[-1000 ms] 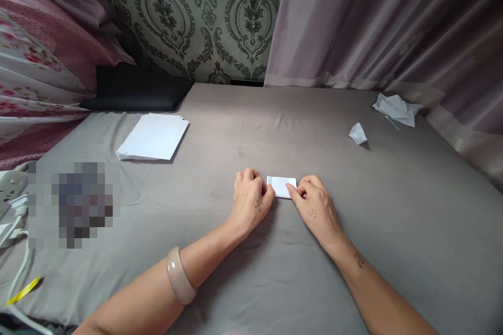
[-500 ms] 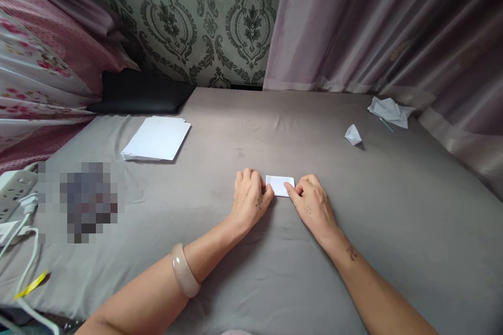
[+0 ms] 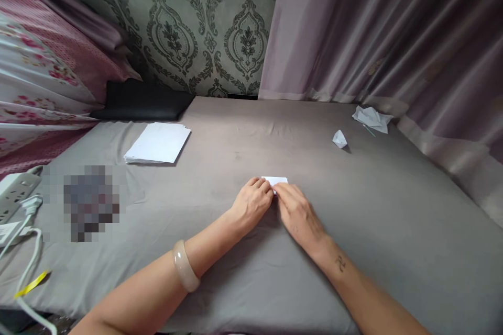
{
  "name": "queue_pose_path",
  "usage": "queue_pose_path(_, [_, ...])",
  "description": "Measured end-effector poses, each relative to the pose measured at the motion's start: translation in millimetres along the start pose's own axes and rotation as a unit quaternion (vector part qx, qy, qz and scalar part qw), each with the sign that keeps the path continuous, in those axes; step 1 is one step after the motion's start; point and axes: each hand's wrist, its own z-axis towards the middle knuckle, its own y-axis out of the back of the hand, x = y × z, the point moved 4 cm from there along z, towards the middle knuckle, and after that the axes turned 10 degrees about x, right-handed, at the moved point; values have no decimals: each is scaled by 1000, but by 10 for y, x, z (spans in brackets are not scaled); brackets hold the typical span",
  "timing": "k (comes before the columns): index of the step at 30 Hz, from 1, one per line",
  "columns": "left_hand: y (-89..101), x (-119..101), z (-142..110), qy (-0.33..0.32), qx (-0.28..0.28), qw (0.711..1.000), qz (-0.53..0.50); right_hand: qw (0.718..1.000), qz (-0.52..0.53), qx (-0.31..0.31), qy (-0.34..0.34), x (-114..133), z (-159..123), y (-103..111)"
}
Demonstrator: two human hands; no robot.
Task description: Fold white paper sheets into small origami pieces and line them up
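A small folded white paper lies flat on the grey cloth in front of me, its near part covered by my fingers. My left hand is closed at the paper's left side, fingers bent over its edge and pressing it down. From the right, my right hand reaches across the near edge, its fingers held together on the paper and touching the left fingertips. The thumbs are mostly hidden. A pale bangle circles my left forearm.
A stack of white paper lies at the left, before a black folded item. A small folded paper shape and crumpled papers with a thin greenish stick sit at the right. A power strip with cables and a blurred patch occupy the left edge.
My right hand has moved left from the paper's right side to its near edge, meeting the left fingers. The left fingers now cover more of the paper. The view has tilted up slightly.
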Motion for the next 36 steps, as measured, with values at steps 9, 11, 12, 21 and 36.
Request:
queue_pose_path(9, [26, 92, -319, -7, 34, 999, -6, 991, -117, 67, -14, 224, -148, -147])
queue_pose_path(11, [38, 125, -356, -2, 47, 999, -9, 988, -135, 72, -22, 226, -148, -140])
queue_pose_path(12, [45, 138, -370, 0, 52, 999, -11, 986, -143, 75, -25, 228, -147, -135])
queue_pose_path(21, [105, 173, -417, 41, 62, 995, -66, 976, -207, 32, -64, 142, -185, -94])
queue_pose_path(36, [65, 327, -78, 234, -43, 909, -342, 974, -193, -11, -118, -150, -123, 24])
